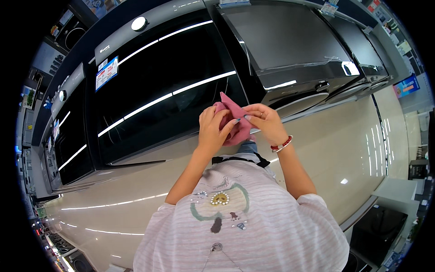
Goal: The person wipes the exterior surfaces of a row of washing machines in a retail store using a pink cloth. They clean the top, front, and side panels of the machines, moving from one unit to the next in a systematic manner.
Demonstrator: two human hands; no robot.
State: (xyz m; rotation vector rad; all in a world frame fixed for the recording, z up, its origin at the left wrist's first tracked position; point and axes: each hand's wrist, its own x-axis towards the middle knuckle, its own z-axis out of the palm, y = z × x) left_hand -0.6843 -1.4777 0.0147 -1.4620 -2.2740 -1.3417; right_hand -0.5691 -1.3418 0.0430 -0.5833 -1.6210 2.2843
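Note:
A crumpled pink cloth [240, 129] is held between both hands, in front of the near edge of a glossy black washing machine [163, 86]. My left hand [212, 127] grips the cloth's left side, its thumb and fingers closed on the folds. With thumb and fingertips my right hand [265, 121] pinches the right side of the cloth. One corner of the cloth points up between the hands. A red bead bracelet [282, 144] circles my right wrist. Part of the cloth's underside is hidden by my fingers.
A dark grey appliance [281, 36] with a round front door stands to the right of the black one. Another black machine [70, 122] is at the left. Price cards [107, 74] lie on the tops. Shiny beige floor tiles [344, 136] spread around me.

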